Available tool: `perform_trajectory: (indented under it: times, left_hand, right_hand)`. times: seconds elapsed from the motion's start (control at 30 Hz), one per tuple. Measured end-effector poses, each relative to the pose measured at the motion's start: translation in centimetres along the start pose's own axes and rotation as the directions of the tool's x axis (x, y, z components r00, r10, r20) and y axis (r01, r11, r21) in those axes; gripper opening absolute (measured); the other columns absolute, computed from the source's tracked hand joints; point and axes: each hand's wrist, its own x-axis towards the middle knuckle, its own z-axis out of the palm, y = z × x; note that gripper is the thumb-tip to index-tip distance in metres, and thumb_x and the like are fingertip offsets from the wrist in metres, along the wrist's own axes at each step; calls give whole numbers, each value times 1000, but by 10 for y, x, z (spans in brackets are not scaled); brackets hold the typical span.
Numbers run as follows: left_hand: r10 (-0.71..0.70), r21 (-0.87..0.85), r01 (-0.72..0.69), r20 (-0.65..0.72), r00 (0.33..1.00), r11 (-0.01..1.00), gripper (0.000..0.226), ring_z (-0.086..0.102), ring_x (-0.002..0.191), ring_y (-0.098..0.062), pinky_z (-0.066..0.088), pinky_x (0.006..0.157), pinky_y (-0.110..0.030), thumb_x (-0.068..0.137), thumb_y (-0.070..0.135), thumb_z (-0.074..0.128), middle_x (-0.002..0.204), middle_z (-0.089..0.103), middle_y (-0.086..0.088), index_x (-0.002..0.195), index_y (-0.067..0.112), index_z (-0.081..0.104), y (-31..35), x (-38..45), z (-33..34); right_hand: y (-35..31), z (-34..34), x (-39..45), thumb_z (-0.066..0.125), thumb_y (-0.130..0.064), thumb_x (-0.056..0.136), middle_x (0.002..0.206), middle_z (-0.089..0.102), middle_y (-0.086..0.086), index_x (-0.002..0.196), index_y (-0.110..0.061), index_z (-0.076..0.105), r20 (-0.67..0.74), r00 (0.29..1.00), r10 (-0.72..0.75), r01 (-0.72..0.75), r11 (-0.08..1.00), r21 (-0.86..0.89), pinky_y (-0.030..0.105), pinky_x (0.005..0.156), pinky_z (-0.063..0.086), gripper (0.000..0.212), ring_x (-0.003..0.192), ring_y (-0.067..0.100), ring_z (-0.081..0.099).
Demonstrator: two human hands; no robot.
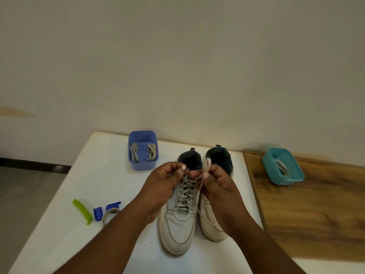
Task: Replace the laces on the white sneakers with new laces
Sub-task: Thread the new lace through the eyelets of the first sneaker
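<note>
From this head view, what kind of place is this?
Probably a staged tabletop workstation indoors, not a shop: a white table against a bare wall, sneakers laid out for relacing, and sorted laces in a blue bin and a teal bin.

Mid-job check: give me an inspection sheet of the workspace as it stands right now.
Surface: white table, with a wooden board at its right.
Job's things: two white sneakers side by side, toes towards the person; the left one is laced. Blue tub behind them holds two lace bundles. Teal tub on the board holds more laces.
Clutter: green clip, blue clips and a tape roll at the left.
Grippers: left hand pinches a lace end; right hand pinches a lace loop above the sneakers.
Cables: nothing seen.
Surroundings: plain wall, floor at the left.
</note>
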Motion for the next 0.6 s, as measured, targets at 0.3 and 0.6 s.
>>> perform_trajectory:
  times: [0.3, 0.6]
  left_hand:
    - [-201, -89, 192, -98, 975, 977, 18, 69, 84, -5, 48, 66, -18, 102, 27, 55, 98, 77, 7, 111, 21, 70, -5, 2, -5]
    - [-28, 115, 10, 151, 988, 993, 19, 72, 99, -11, 55, 85, -21, 95, 19, 67, 100, 78, 1, 113, 21, 69, -1, -4, -3]
  right_hand:
    - [15, -8, 14, 50, -16, 106, 89, 75, 4, 111, -9, 63, -138, 982, 129, -134, 991, -24, 27, 68, 52, 16, 84, 20, 69]
    - [21, 0, 13, 61, -9, 100, 90, 77, -1, 100, -17, 73, -51, 998, -23, 7, 954, -300, 19, 74, 56, 15, 85, 10, 73]
